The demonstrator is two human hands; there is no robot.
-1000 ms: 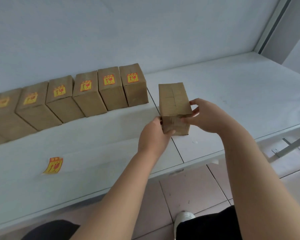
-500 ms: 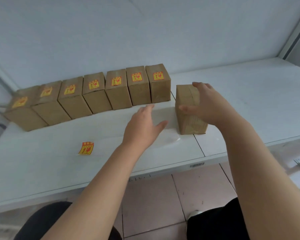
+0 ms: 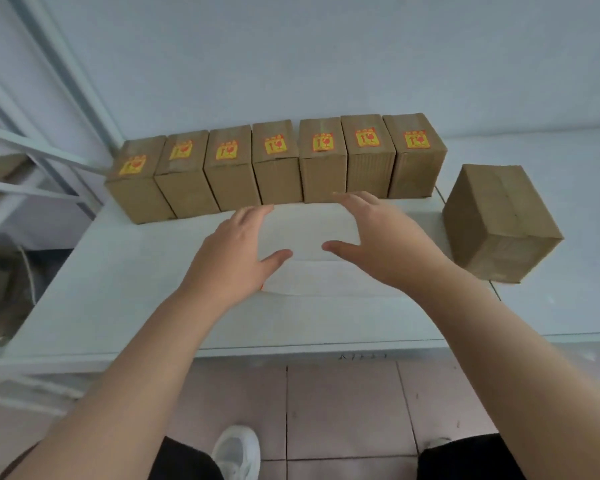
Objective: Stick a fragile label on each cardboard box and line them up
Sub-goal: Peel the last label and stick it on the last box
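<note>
- Now the right hand (image 3: 378, 244) has let go of the plain box (image 3: 499, 220). A moment ago it was holding that box.
- The plain box sits on the white table (image 3: 118, 306), off to the right. It is apart from the row and a bit closer to the person. Its top has no sticker.
- Both hands have moved to the middle of the table. They hover over a white sheet (image 3: 305, 233) that lies flat there.
- The left hand (image 3: 236, 251) is spread wide and holds nothing. The right hand is spread wide too, and it is empty.
- The row of boxes (image 3: 278, 168) stands at the back, side by side and touching. There are seven, and each has a yellow and red fragile label (image 3: 414, 139) on top.
- A loose sticker lay on the table a moment ago. I cannot see it clearly now. A tiny orange bit (image 3: 262, 287) peeks out by the left wrist, so it may be under that hand.
- So I think the next job is to pick up a sticker, press it on the plain box, and then slide that box to the right end of the row.
</note>
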